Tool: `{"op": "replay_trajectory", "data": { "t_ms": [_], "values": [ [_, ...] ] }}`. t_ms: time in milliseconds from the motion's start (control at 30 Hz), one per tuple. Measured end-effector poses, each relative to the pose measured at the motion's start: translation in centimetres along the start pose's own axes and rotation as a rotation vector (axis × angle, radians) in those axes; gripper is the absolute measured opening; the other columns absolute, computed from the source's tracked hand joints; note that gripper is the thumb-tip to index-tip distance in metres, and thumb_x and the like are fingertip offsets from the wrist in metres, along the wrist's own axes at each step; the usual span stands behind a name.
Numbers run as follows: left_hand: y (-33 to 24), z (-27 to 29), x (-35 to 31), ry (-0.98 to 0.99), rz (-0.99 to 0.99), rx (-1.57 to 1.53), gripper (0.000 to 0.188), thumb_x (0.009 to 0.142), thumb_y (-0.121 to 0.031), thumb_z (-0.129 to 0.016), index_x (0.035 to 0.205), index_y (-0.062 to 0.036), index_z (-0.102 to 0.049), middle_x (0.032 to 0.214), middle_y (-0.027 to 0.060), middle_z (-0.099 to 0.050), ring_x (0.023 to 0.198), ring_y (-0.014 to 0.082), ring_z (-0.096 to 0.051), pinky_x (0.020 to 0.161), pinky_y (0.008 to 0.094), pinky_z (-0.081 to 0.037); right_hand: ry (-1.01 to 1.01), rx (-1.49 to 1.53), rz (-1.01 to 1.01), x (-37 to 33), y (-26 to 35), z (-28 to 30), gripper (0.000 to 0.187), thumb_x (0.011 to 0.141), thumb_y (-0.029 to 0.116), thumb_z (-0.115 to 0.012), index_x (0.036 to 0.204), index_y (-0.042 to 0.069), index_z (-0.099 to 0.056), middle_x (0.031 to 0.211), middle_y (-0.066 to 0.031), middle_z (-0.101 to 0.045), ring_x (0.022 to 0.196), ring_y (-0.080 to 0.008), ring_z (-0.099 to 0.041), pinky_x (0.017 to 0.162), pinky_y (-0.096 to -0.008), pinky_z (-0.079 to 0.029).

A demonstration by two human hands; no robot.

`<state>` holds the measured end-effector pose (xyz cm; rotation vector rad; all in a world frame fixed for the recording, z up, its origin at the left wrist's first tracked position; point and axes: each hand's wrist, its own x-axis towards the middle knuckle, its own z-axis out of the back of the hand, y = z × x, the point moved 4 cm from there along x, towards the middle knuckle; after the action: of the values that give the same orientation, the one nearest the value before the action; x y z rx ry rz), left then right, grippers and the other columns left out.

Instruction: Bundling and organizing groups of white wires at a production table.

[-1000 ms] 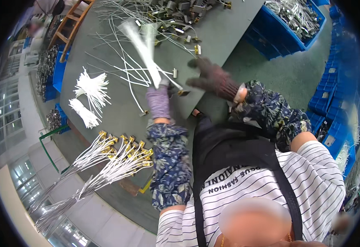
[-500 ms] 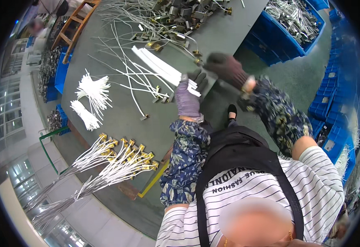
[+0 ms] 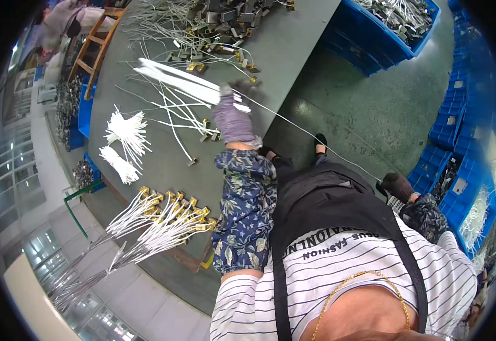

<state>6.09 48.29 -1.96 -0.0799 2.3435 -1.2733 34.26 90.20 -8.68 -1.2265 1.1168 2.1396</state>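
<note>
My left hand [image 3: 233, 116], in a purple-grey glove, is closed around a bundle of white tubes [image 3: 182, 83] held over the grey table. A thin white wire [image 3: 293, 122] stretches from beside the left fingers across to my right hand [image 3: 396, 186]. That hand, in a dark maroon glove, is closed on the wire's far end, low at the right by the blue crates; what sits at that end is too small to make out. Below the tubes lie several loose white wires [image 3: 171, 116] with small metal pieces at their ends.
A heap of wired metal parts [image 3: 225, 23] covers the table's back. Short white tubes [image 3: 126, 133] lie at the left, and bundled wires with brass-coloured ends [image 3: 162, 219] nearer me. Blue crates stand at the back right [image 3: 350, 42] and along the right [image 3: 429, 165].
My right hand has swung from beside the left hand down to the far right, and the wire is now drawn out between them. My left hand and its tubes have shifted slightly left.
</note>
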Motion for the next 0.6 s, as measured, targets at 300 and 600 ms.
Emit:
{"op": "replay_trajectory", "data": {
  "t_ms": [300, 600],
  "values": [
    [-6.7, -2.2, -1.1, -0.042, -0.218, 0.092, 0.028, 0.091, -0.029, -0.060, 0.102, -0.0035, -0.057, 0.099, 0.0128, -0.064, 0.084, 0.0236, -0.064, 0.076, 0.0363, -0.057, -0.006, 0.052, 0.043, 1.5, 1.2, -0.1, 0.019, 0.080, 0.020, -0.063, 0.083, 0.002, -0.064, 0.070, -0.0045, -0.059, 0.063, -0.0142, -0.053, 0.057, -0.0315, -0.042],
    [6.3, -1.9, -7.9, 0.556, 0.056, 0.667, 0.017, 0.092, -0.018, -0.052, 0.089, -0.0053, -0.063, 0.074, 0.0023, -0.059, 0.071, 0.0098, -0.053, 0.059, 0.0274, -0.042, -0.064, 0.064, 0.274, 5.0, 7.8, -1.7, 0.016, 0.080, 0.017, -0.064, 0.085, 0.002, -0.065, 0.068, -0.0046, -0.059, 0.062, -0.0120, -0.052, 0.056, -0.0302, -0.043]
  ]
}}
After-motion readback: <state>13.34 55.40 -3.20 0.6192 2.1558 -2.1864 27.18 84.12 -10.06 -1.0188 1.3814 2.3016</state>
